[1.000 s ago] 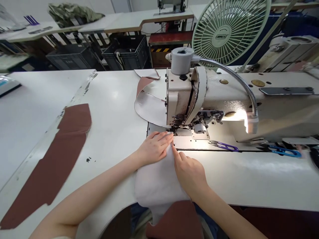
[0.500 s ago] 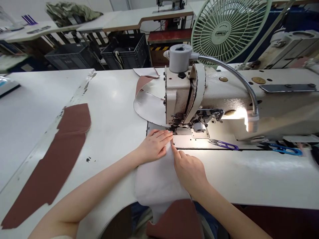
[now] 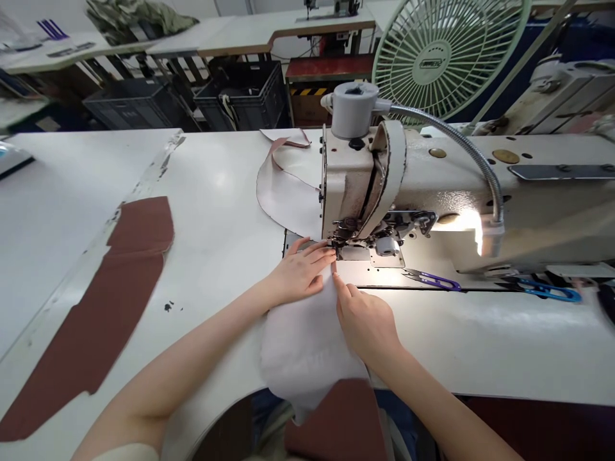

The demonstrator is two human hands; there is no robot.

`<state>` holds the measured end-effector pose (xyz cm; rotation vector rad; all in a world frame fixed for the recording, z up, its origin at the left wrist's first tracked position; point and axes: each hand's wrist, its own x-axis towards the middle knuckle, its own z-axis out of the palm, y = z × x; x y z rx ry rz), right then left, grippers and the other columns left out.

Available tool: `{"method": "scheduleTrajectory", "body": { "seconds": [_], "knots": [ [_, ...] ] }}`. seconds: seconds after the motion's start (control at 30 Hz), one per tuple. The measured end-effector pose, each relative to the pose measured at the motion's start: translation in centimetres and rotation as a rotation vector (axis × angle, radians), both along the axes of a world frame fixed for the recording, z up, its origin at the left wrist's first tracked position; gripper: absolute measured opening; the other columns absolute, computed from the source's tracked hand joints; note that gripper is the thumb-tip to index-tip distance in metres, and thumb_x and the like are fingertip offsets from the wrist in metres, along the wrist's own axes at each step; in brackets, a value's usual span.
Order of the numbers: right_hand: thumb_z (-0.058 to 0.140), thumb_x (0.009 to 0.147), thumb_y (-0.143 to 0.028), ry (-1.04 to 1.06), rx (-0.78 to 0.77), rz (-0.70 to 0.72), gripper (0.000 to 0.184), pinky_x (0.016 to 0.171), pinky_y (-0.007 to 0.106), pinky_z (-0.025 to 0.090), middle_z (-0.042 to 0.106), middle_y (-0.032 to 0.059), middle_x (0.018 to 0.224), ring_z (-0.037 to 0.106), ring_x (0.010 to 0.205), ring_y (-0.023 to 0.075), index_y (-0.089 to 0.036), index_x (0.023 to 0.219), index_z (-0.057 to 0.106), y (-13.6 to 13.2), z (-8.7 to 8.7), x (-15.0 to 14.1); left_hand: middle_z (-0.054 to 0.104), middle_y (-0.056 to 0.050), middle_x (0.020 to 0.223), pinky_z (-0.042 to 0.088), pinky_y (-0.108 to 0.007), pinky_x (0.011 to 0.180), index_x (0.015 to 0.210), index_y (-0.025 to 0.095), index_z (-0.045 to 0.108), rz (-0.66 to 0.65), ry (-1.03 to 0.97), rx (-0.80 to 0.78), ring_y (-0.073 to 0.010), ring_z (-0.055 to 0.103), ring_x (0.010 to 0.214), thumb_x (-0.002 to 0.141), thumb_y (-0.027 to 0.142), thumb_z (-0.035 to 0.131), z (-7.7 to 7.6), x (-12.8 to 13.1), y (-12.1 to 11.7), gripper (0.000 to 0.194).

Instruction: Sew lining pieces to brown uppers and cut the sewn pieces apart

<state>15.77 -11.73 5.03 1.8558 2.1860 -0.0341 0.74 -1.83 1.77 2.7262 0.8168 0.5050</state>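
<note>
A white-backed brown material panel (image 3: 307,339) runs from the sewing machine (image 3: 358,186) down over the table's front edge, its brown face folded into view at the bottom. My left hand (image 3: 302,272) lies flat on it with fingers stretched out, their tips close beside the presser foot and needle area. At the panel's right edge, my right hand (image 3: 368,320) is closed on the material, index finger extended along the edge and the other fingers curled; its thumb is hidden. Beyond the needle, a sewn part of the material (image 3: 288,192) curls on the table, left of the machine head.
Another brown piece (image 3: 115,294) lies on the left of the table (image 3: 216,230). Purple thread snips (image 3: 435,280) and blue-handled snips (image 3: 548,290) rest at the right of the machine bed. A green fan (image 3: 432,61) and grey crates (image 3: 245,96) stand behind.
The material has fed slightly away from me under the machine, and the curled part behind the needle has shifted. My left hand's fingers have spread a little and moved forward.
</note>
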Motion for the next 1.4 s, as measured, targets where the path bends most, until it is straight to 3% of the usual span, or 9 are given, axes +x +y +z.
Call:
{"method": "scheduleTrajectory", "body": {
  "seconds": [0.5,0.83,1.07,1.23,1.3,1.4],
  "knots": [
    [0.044,0.085,-0.011,0.001,0.036,-0.037,0.052,0.045,0.026,0.028,0.062,0.0049,0.072,0.057,0.055,0.0128,-0.014,0.137,0.044,0.5,-0.2,0.0,0.059,-0.006,0.126,0.017,-0.045,0.114,0.123,0.020,0.053,0.028,-0.020,0.001,-0.0213,0.046,0.126,0.084,0.015,0.039,-0.3,-0.1,0.5,0.042],
    [0.047,0.078,-0.009,-0.046,0.007,-0.009,0.066,0.048,0.022,0.033,0.063,0.0071,0.074,0.055,0.055,0.0125,-0.014,0.142,0.037,-0.2,-0.7,-0.1,0.058,-0.005,0.128,0.022,-0.045,0.111,0.124,0.022,0.053,0.022,-0.019,-0.007,-0.0217,0.041,0.130,0.088,0.016,0.037,-0.5,-0.6,0.1,0.040],
    [0.047,0.075,-0.008,-0.074,-0.009,-0.033,0.072,0.047,0.023,0.031,0.060,0.0046,0.065,0.053,0.051,0.0123,-0.011,0.145,0.030,0.2,-0.8,-0.4,0.060,-0.004,0.126,0.021,-0.044,0.110,0.123,0.026,0.056,0.032,0.000,0.005,-0.0202,0.047,0.124,0.088,0.016,0.036,-0.4,-0.6,1.1,0.041],
    [0.051,0.072,-0.007,-0.070,0.036,-0.005,0.070,0.047,0.023,0.031,0.060,0.0057,0.067,0.053,0.053,0.0128,-0.011,0.141,0.038,-0.1,-1.0,-0.4,0.056,-0.002,0.132,0.018,-0.045,0.110,0.125,0.031,0.055,0.026,0.047,0.007,-0.0198,0.045,0.125,0.089,0.016,0.037,-0.6,-0.8,1.8,0.042],
    [0.052,0.072,-0.008,-0.060,0.066,0.012,0.067,0.048,0.024,0.031,0.060,0.0063,0.068,0.053,0.054,0.0128,-0.010,0.138,0.043,-0.2,-1.2,-0.3,0.053,-0.002,0.135,0.016,-0.045,0.111,0.127,0.032,0.053,0.015,0.065,0.003,-0.0202,0.042,0.128,0.092,0.020,0.037,-0.5,-1.1,1.7,0.041],
    [0.051,0.073,-0.008,-0.042,0.125,0.021,0.061,0.049,0.024,0.031,0.059,0.0058,0.067,0.052,0.054,0.0126,-0.010,0.134,0.047,-0.1,-1.5,-0.2,0.043,-0.004,0.144,0.012,-0.048,0.111,0.134,0.033,0.047,-0.015,0.088,-0.022,-0.0244,0.035,0.133,0.092,0.042,0.042,-0.2,-1.6,1.1,0.043]
  ]
}}
